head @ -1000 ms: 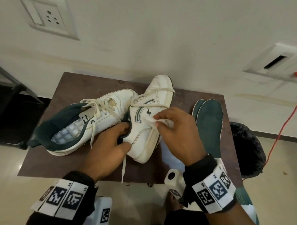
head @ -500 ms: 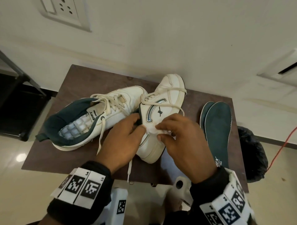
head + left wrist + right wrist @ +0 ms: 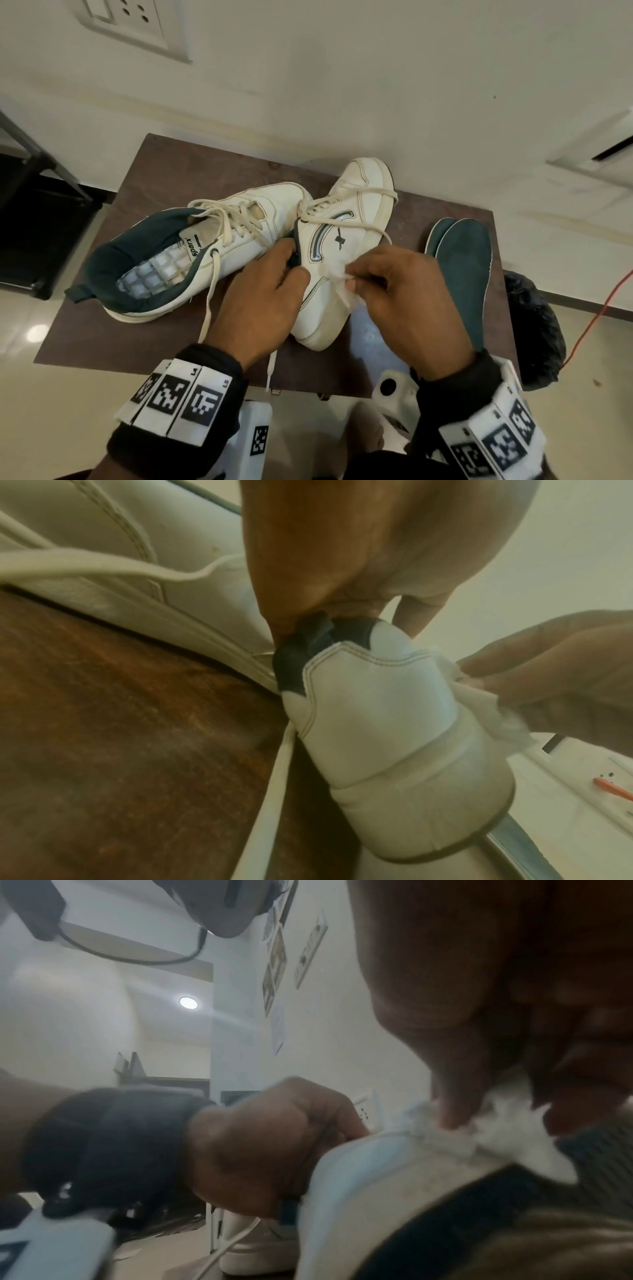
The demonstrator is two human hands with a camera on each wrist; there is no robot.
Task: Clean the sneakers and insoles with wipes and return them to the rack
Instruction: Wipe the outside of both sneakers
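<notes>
Two white sneakers with dark green lining lie on a small brown table. The left sneaker lies on its side with its opening toward me. The right sneaker is tipped on its side. My left hand grips its dark heel collar. With my right hand I pinch a crumpled white wipe against the sneaker's side near the heel. Two dark green insoles lie overlapped at the table's right.
A black bag sits on the floor right of the table, with an orange cable beside it. A black rack stands at the left. The wall behind carries a socket plate.
The wipe has slid along the sneaker's side toward the heel under my right hand. My left hand keeps its grip on the collar. The head view has moved closer.
</notes>
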